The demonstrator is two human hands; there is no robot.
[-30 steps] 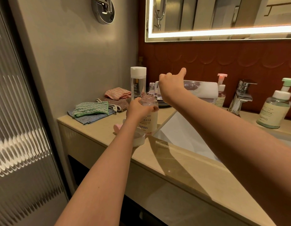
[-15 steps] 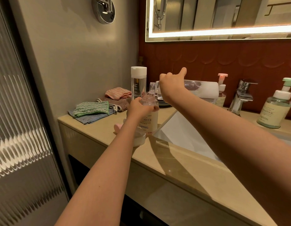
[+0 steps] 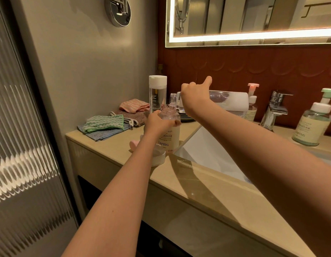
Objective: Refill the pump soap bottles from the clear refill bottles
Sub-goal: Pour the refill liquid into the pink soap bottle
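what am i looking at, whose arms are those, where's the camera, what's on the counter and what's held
No machine here: these are a person's bare arms, seen from one camera worn on their head, looking forward and down at a bathroom counter. The left hand grips an opened pump soap bottle standing on the counter. The right hand holds a clear refill bottle tipped sideways, its neck at the soap bottle's mouth. Around them: folded cloths, a tall clear bottle with a white cap, a tap behind the sink, a pink-topped pump bottle and a green-topped pump bottle.
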